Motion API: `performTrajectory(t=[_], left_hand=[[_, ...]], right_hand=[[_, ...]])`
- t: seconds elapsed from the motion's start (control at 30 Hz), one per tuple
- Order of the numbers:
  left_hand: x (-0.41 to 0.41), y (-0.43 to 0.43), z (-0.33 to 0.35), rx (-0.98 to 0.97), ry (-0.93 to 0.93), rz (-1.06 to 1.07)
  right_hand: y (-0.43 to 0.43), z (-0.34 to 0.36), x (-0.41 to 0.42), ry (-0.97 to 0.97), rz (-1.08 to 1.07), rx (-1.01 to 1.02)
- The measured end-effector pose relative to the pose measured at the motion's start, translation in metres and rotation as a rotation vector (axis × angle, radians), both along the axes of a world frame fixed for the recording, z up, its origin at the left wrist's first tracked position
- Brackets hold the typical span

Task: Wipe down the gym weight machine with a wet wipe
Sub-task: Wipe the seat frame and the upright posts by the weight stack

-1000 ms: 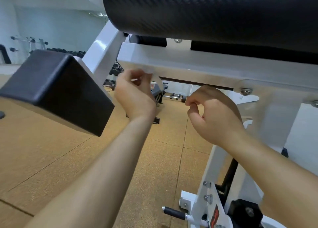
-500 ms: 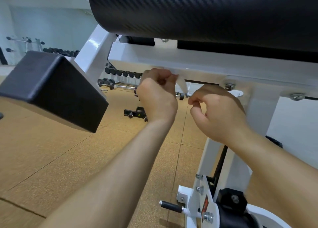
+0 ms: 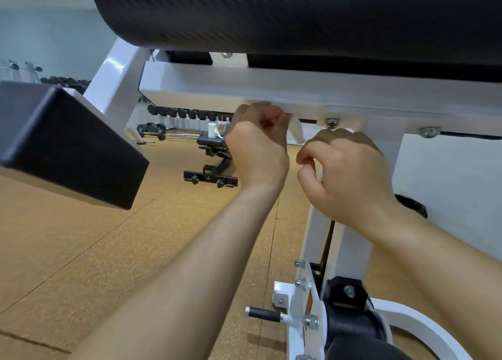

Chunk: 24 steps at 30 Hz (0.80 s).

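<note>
On the rack far behind the white steel crossbeam (image 3: 271, 88) sits one row of dark round-headed dumbbells (image 3: 190, 113), too blurred to count. Two bare hands are up under the beam's lower edge. One thin white wet wipe (image 3: 296, 131), limp and slightly see-through, hangs as a narrow crumpled strip just below the beam, between the two hands. The left hand (image 3: 258, 150) has its fingers curled tight, the fingertips nipping the wipe's upper end right against the beam's underside. The right hand (image 3: 350, 175), just beside it and a little lower under the beam, is curled too, thumb tip meeting forefinger; whether it pinches the wipe's lower end I cannot tell. Two silver hex bolts (image 3: 332, 122) (image 3: 428, 132) show on the underside of the beam to the right of the wipe. There are two black pads: a long round roller pad with a carbon-weave skin (image 3: 298, 12) directly above the beam, and a square-edged block pad (image 3: 68, 142) off the beam's left end. Below and beyond the beam, one black flat bench (image 3: 214, 153) stands on the tan cork-like floor (image 3: 81, 251). Far below the beam, by the white upright, one short black-gripped pin (image 3: 264, 315) sticks out sideways.
</note>
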State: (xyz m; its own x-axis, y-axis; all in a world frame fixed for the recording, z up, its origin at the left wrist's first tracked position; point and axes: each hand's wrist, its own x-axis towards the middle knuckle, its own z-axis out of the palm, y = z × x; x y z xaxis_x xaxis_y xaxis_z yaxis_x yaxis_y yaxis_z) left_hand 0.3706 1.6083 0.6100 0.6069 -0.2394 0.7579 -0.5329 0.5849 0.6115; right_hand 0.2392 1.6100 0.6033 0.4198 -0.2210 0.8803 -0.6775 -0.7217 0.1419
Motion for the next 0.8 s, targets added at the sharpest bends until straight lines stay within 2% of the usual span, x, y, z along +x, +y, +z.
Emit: performTrajectory(t=[0.17, 0.37, 0.57, 0.73, 0.8], left_hand=[[0.007, 0.002, 0.0, -0.015, 0.077, 0.018], [-0.03, -0.009, -0.001, -0.03, -0.022, -0.052], [-0.031, -0.005, -0.004, -0.05, -0.128, -0.025], [-0.043, 0.002, 0.0, -0.017, -0.038, -0.117], [-0.05, 0.004, 0.0, 0.02, 0.148, -0.249]], right_hand=[[-0.004, 0.002, -0.015, -0.006, -0.06, -0.127], [-0.012, -0.003, -0.037, 0.039, -0.17, -0.3], [-0.016, -0.014, -0.054, 0.032, -0.238, -0.294], [-0.013, -0.013, -0.05, -0.002, -0.233, -0.256], [-0.012, -0.013, -0.049, -0.005, -0.238, -0.249]])
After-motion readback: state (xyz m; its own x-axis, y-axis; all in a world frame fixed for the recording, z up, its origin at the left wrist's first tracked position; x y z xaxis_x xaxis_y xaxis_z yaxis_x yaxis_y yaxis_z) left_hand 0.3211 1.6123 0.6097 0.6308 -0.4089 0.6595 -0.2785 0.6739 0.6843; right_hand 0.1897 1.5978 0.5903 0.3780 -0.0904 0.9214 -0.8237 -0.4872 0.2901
